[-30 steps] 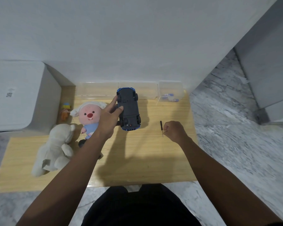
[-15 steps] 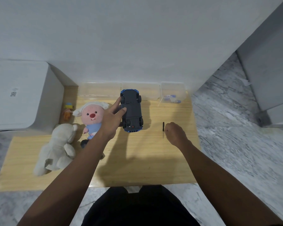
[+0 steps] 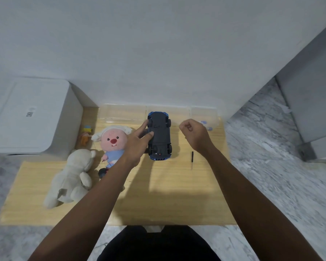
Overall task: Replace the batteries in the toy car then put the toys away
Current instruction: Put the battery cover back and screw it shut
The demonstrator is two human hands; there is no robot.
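Both forearms are bare from the lower frame edge up to the wrists; no sleeve, cuff, watch, band or ring shows on either. The left hand and right hand are bare too, without gloves. Low in the middle of the view, between the two arms, there is dark, near-black clothing, plain and without visible print, seam detail or fastening; whether it is trousers or the hem of a top cannot be told. The rest of the person lies outside the view.
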